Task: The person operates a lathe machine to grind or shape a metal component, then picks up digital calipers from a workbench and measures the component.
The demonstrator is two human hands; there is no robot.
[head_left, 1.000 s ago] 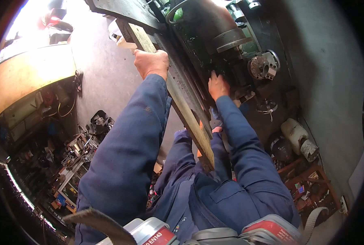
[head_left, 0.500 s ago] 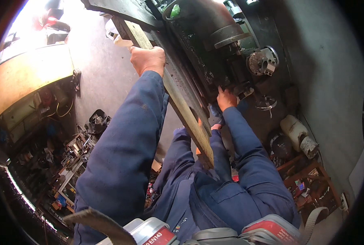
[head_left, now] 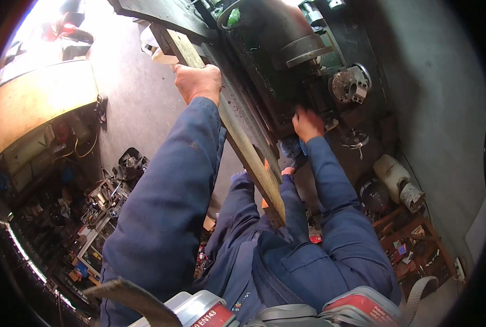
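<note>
Head view — wooden beam [head_left: 248, 154] through left grip [head_left: 200, 83]

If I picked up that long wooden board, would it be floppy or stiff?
Probably stiff: the wooden board looks thick and runs straight without visible sagging. It might swing or tip awkwardly, since it's so long and narrow. It probably wouldn't roll, because its sides look flat.

The plank [head_left: 252, 163] was rough, matt wood; the left sleeve [head_left: 164, 185], matt cloth. The shadowed flange [head_left: 308, 55] seemed smooth metal.
</note>
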